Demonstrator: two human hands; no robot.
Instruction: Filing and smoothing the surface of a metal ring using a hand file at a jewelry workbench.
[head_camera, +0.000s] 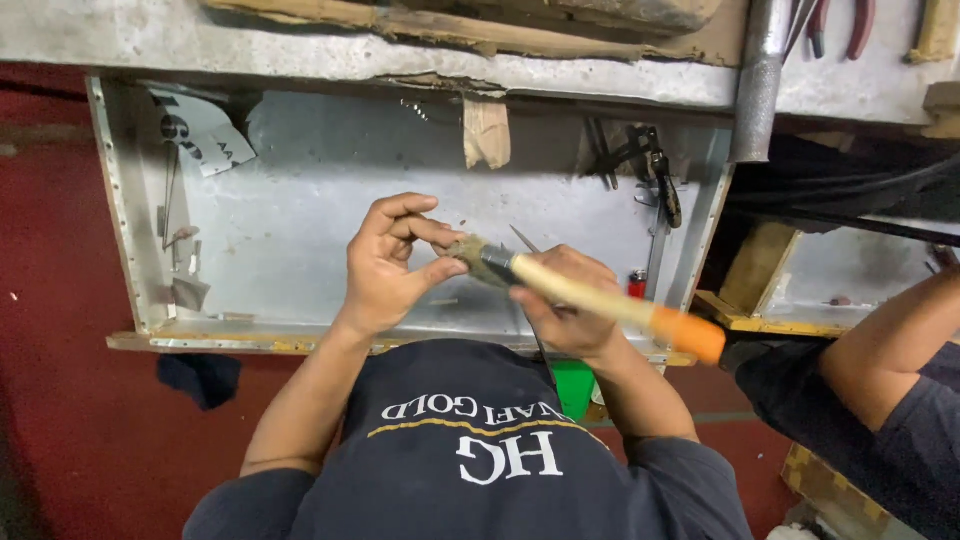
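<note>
- Hands first: right hand (568, 315) was wrapped shut around the paintbrush (590, 296), gripping it just behind the metal band, with the pale wooden handle and its orange end sticking out to the right. Left hand (392, 262) had its fingers curled in, thumb and fingertips pinching at the bristles (468, 254).
- Biggest thing around was the shallow metal tray (330, 190) right behind the hands, silvery and scuffed, with a wooden lip along its near edge. Brush was held in the air over that near edge, not resting on anything.
- Next down, a grey pipe (757, 80) ran up at the far right, and some dark pliers (655, 170) hung on the tray's right wall.
- Another person's arm (890, 340) came in from the right, well apart from the brush.
- Small stuff: a thin metal spike (524, 239) poking up just behind the right hand, couldn't tell what it was.
- Progress-wise, my guess: bristles looked matted, dirty and clumped, so the picking or cleaning looked midway at best, plenty left.
</note>
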